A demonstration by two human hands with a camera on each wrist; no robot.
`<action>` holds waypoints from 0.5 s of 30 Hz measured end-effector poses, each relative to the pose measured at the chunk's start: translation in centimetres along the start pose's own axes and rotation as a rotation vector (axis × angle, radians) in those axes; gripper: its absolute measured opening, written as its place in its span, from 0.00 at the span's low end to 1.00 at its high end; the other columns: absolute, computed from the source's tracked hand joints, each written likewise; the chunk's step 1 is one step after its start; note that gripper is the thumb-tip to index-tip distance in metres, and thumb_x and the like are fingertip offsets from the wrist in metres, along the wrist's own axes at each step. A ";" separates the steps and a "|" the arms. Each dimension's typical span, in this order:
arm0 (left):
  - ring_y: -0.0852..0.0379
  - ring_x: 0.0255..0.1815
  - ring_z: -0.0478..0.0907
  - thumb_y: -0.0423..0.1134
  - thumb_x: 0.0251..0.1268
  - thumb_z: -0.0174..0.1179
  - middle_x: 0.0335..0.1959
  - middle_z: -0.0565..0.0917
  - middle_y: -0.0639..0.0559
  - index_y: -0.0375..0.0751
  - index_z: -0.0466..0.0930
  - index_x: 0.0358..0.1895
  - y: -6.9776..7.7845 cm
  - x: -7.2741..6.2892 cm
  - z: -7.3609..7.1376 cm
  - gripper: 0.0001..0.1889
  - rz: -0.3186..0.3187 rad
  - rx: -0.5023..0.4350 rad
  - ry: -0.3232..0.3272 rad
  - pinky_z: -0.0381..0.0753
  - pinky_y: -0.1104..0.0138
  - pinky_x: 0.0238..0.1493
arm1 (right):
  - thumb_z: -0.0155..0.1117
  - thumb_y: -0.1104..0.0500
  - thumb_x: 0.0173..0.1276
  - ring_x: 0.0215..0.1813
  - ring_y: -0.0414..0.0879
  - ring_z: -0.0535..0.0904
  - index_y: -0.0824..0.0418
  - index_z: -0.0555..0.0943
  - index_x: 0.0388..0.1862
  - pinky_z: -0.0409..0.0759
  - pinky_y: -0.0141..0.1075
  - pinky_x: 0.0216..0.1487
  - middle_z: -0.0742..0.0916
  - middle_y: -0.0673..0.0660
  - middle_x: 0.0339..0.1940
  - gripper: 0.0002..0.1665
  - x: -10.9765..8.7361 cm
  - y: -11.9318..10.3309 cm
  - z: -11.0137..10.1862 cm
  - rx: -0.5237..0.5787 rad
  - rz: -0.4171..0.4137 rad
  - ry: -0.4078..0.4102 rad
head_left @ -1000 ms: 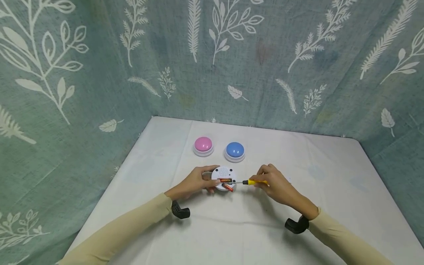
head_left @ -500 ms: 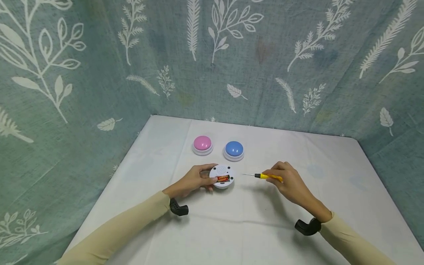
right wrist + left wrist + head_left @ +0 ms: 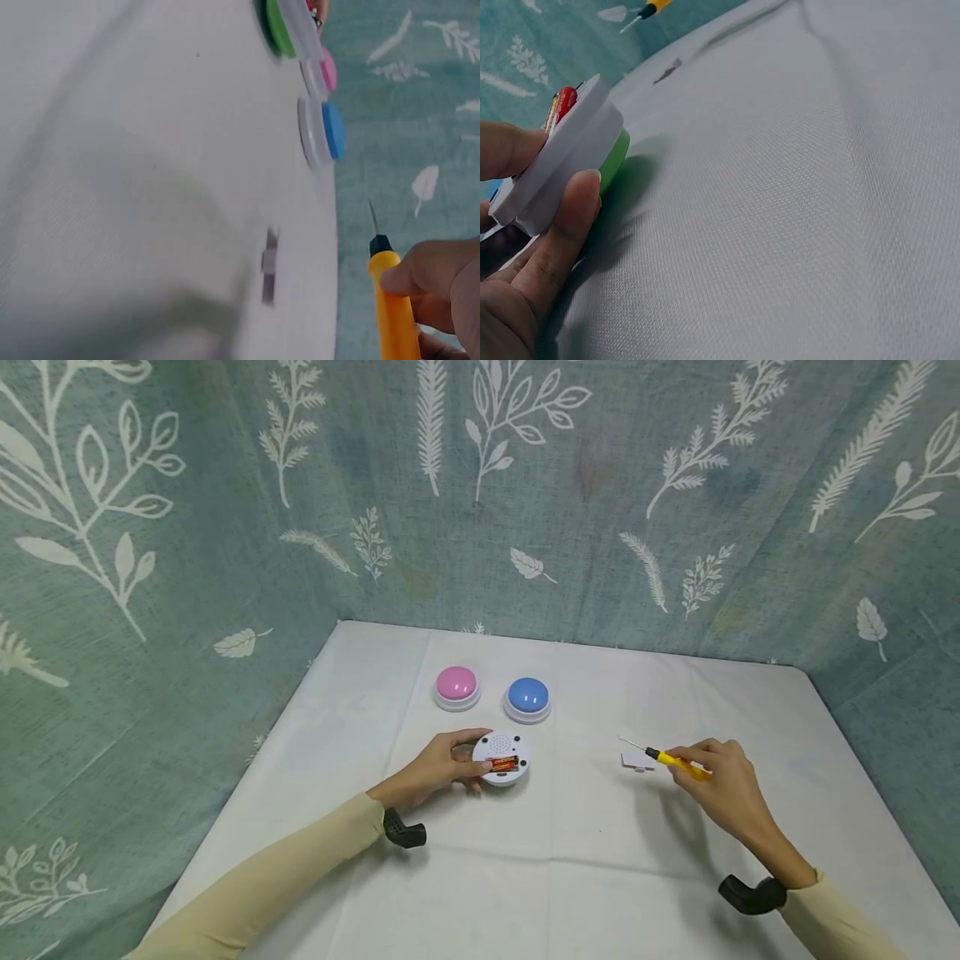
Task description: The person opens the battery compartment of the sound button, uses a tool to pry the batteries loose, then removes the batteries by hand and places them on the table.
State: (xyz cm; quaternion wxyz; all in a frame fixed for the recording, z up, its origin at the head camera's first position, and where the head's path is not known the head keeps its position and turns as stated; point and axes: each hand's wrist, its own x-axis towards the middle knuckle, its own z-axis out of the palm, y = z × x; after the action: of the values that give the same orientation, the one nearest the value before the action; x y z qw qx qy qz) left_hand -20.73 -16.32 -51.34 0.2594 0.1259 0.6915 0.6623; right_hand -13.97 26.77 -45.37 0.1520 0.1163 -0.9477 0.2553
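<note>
My left hand grips a round white push-button, turned underside up, its green dome facing the table. On the white underside, beside speaker holes and dark feet, red batteries lie in the open compartment. The left thumb rests at the batteries' end. In the head view my right hand holds a screwdriver by its yellow handle, the thin metal tip pointing left. Below the screwdriver, a small white battery cover lies on the table.
A pink push-button and a blue push-button stand dome up behind the left hand. The table has a white cloth. A green leaf-patterned curtain hangs along the back and sides.
My right hand has moved the screwdriver away to the right, off the push-button and over near the cover. The battery that stuck out at an angle now lies in the compartment.
</note>
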 end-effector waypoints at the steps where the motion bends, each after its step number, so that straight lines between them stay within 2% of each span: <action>1: 0.48 0.32 0.86 0.36 0.66 0.72 0.58 0.83 0.37 0.43 0.65 0.77 0.1 0.0 0.0 0.38 -0.001 0.002 0.000 0.87 0.59 0.40 | 0.75 0.65 0.62 0.36 0.51 0.71 0.66 0.90 0.46 0.67 0.41 0.34 0.87 0.62 0.39 0.13 -0.3 0.3 -0.3 -0.015 0.014 0.007; 7: 0.47 0.33 0.86 0.35 0.66 0.71 0.55 0.84 0.37 0.44 0.64 0.78 0.2 0.0 -0.1 0.38 -0.014 0.015 0.001 0.87 0.60 0.41 | 0.76 0.63 0.62 0.33 0.49 0.75 0.65 0.90 0.46 0.68 0.36 0.27 0.87 0.60 0.37 0.13 -1.9 2.2 -1.2 -0.065 0.109 0.031; 15: 0.48 0.32 0.86 0.40 0.64 0.73 0.52 0.86 0.39 0.48 0.66 0.77 0.2 0.1 -0.1 0.39 -0.026 0.056 0.006 0.86 0.62 0.40 | 0.75 0.61 0.63 0.32 0.55 0.81 0.68 0.89 0.47 0.70 0.39 0.28 0.86 0.62 0.36 0.15 -4.3 4.2 -1.6 -0.117 0.190 0.018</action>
State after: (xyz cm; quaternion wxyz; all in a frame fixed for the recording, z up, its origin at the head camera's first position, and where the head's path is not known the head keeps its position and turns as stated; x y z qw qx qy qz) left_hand -20.88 -16.32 -51.16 0.2622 0.1221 0.7120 0.6398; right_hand -10.89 31.76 -47.39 0.1421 0.0145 -0.9663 0.2139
